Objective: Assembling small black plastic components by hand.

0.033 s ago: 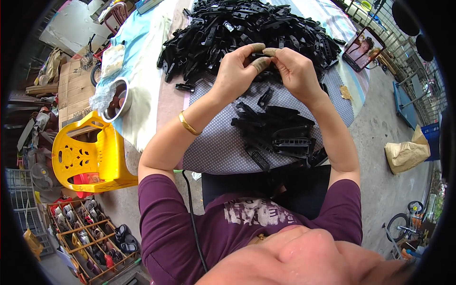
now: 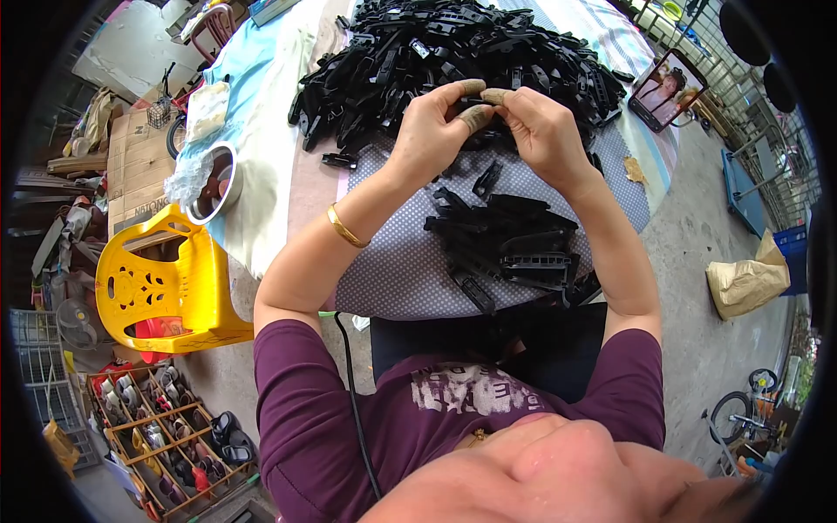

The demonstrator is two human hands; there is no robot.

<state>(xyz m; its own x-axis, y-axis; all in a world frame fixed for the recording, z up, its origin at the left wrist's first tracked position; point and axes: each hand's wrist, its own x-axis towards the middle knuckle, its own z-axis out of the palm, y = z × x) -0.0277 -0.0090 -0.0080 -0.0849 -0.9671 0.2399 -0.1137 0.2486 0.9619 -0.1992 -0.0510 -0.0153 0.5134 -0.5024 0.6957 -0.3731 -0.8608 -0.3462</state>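
Pinching a small black part (image 2: 472, 101) btwn thumb & index, the L hand (image 2: 432, 129) is above the counter (image 2: 384, 279), by the near side of the big pile (image 2: 453, 44) of similar parts. R hand (image 2: 551, 135) meets it from the right, index bent in at the part's right end; thumb tip's hidden, so can't tell if those fingers are clamped on it too. Tan covers (image 2: 475, 117) on several fingertips; gold bangle (image 2: 348, 228) on L wrist. Smaller heap (image 2: 501, 240) of black parts at the near edge, btwn the forearms, w/ 1 loose piece (image 2: 487, 179) just beyond. Phone (image 2: 669, 91) at far right, screen lit. Bowl (image 2: 235, 187) at left; yellow chair (image 2: 196, 283) nearer, left of counter.
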